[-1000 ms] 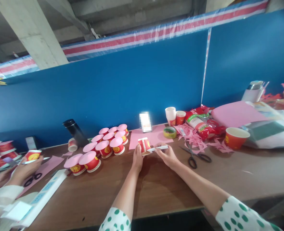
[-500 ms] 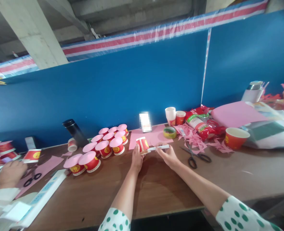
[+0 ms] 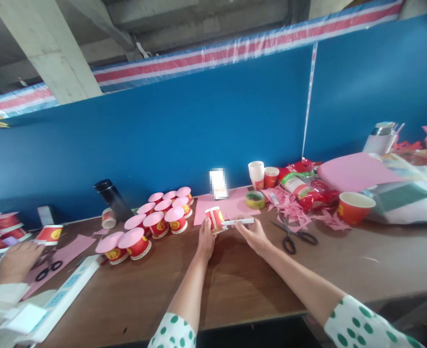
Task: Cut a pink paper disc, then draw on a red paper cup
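My left hand (image 3: 206,238) is wrapped round a red paper cup (image 3: 215,220) with a pale printed panel, held tilted above the table. In my right hand (image 3: 251,235) is a slim white tube (image 3: 241,221) shaped like a pen. Its tip points left and meets the cup's side, or sits just off it; I cannot tell which. Behind the cup lies a pink paper sheet (image 3: 203,209) with a roll of tape (image 3: 255,199) on it. Black scissors (image 3: 289,237) rest beside my right forearm.
Several red cups topped with pink paper discs (image 3: 154,220) stand left of my hands. A black flask (image 3: 114,199), a white power strip (image 3: 63,295) and another person's hand (image 3: 20,261) are further left. Pink shreds (image 3: 284,203), a red packet (image 3: 300,188) and a paper cup (image 3: 354,209) lie right.
The cup in my left hand has turned and tilted slightly, and the white tube's tip has shifted a little along its side. At far left, the other person's hand has moved slightly right.
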Motion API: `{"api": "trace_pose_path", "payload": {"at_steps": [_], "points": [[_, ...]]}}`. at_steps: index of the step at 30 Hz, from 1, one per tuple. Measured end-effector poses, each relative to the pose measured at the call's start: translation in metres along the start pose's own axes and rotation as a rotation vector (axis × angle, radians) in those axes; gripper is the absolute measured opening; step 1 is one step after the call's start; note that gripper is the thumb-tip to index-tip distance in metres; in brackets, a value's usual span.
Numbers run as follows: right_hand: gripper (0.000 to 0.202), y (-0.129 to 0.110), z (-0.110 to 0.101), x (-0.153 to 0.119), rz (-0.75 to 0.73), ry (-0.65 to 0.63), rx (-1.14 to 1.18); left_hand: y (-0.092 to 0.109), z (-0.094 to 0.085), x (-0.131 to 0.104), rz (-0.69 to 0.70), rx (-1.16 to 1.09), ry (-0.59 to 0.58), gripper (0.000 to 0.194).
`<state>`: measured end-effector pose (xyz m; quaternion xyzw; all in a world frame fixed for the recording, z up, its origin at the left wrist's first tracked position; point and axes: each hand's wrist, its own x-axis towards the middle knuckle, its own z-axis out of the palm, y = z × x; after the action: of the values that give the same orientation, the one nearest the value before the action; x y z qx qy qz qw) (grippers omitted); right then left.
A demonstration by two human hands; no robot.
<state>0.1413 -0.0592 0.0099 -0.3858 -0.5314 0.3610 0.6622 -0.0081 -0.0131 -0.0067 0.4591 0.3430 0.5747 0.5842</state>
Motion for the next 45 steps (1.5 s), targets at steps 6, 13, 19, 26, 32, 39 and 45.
{"api": "trace_pose_path", "payload": {"at_steps": [6,13,19,26,32,39,45], "points": [[0.017,0.003,-0.001,0.000,-0.009,-0.014,-0.031,0.002,0.000,-0.001,-0.002,-0.001,0.004,0.043],[0.017,0.002,-0.001,0.000,-0.018,-0.031,-0.050,0.002,-0.001,-0.001,-0.022,-0.001,-0.008,0.044],[0.016,-0.001,0.000,0.000,0.015,-0.066,-0.031,0.000,-0.001,0.000,-0.017,-0.006,-0.005,0.045],[0.022,-0.008,0.002,-0.001,0.046,-0.071,-0.022,0.000,-0.001,-0.001,-0.016,0.027,0.000,0.045],[0.023,-0.003,0.000,-0.001,0.042,-0.077,-0.058,0.004,0.001,-0.003,-0.028,0.046,0.018,0.046],[0.020,-0.002,0.000,-0.001,0.016,-0.073,-0.041,0.006,0.002,-0.004,-0.033,-0.026,-0.010,0.043],[0.021,-0.005,0.000,0.000,-0.027,-0.028,-0.023,-0.002,-0.002,0.001,-0.031,-0.061,0.016,0.042]]}}
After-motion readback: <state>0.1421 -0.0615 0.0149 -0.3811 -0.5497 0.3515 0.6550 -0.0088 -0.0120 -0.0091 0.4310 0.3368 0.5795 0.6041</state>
